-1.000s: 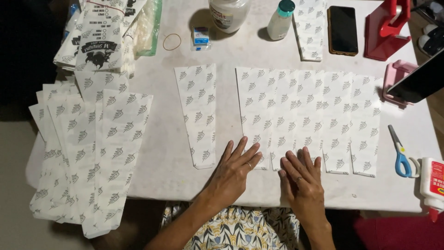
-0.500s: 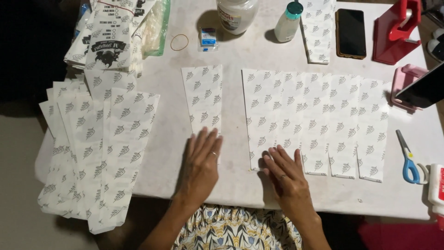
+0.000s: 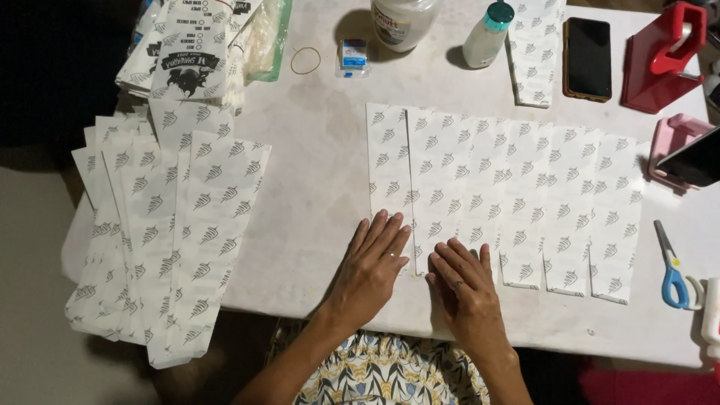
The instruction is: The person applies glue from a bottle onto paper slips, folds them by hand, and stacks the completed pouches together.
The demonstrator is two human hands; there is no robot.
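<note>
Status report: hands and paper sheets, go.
Left hand flat, on leftmost sheet of the row. Right hand flat, on next sheet. Neither gripping. Scissors well off to the right, nothing in the way.

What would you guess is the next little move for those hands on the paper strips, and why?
Probably nudge the leftmost strip slightly further right. The left hand lies flat on its lower end and the right hand pins the overlapping row of strips, whose bottom edges step unevenly.

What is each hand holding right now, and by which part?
Nothing is gripped. The left hand lies flat on the lower end of the leftmost printed paper strip; the right hand presses flat on the neighbouring strip's lower end.
</note>
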